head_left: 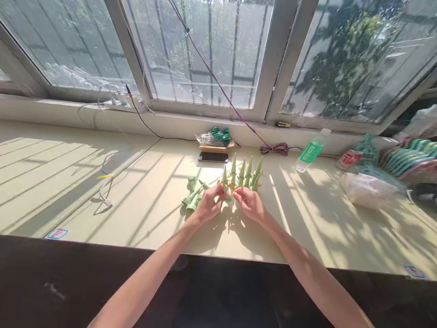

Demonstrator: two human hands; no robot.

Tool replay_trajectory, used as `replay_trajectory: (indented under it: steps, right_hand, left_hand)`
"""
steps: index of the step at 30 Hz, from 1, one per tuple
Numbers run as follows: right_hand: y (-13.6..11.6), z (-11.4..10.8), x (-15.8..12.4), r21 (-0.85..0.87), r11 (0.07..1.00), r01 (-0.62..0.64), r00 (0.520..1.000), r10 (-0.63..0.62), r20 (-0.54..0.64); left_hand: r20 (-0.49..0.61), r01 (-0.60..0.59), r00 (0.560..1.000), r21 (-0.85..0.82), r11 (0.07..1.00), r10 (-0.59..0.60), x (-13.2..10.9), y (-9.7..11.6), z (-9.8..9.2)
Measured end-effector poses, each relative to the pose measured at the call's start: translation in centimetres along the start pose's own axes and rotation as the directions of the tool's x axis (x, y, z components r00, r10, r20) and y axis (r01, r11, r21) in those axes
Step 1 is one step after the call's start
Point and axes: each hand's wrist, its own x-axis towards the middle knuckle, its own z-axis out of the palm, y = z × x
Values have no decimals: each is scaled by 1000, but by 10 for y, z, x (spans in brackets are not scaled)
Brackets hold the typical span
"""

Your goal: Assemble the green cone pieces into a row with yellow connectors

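Observation:
Above the table's front half, my left hand point(211, 202) is closed with its fingertips around a slim green cone-shaped piece point(224, 187). Close beside it, my right hand point(250, 203) is pinched at the lower part of the same spot; what its fingertips hold is too small to make out. Just beyond both hands stands a group of upright green pointed cones point(241, 173), with small yellow-orange bits point(261, 173) around them. Several loose green cones point(193, 200) lie on their sides left of my left hand.
Behind the cones are a black phone point(213, 157) and a small cardboard box point(213, 149) with plastic wrap. To the right stand a tilted water bottle point(310, 152), a coiled red-black cable point(278, 149), a red can point(349, 158) and a white bag point(370, 189). Thin cables point(108, 182) lie left.

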Motion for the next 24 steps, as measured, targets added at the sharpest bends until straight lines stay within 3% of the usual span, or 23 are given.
replay_trajectory:
  steps: [10, 17, 24]
  right_hand:
    - [11, -2, 2, 25, 994, 109, 993, -110, 32]
    - [6, -1, 0, 49, 994, 102, 995, -103, 13]
    - [-1, 1, 0, 74, 996, -52, 998, 54, -24]
  left_hand:
    - [15, 165, 986, -163, 973, -165, 2, 4, -1]
    - [50, 136, 990, -149, 979, -130, -1, 2, 0]
    - [54, 26, 998, -47, 999, -23, -3, -1, 3]
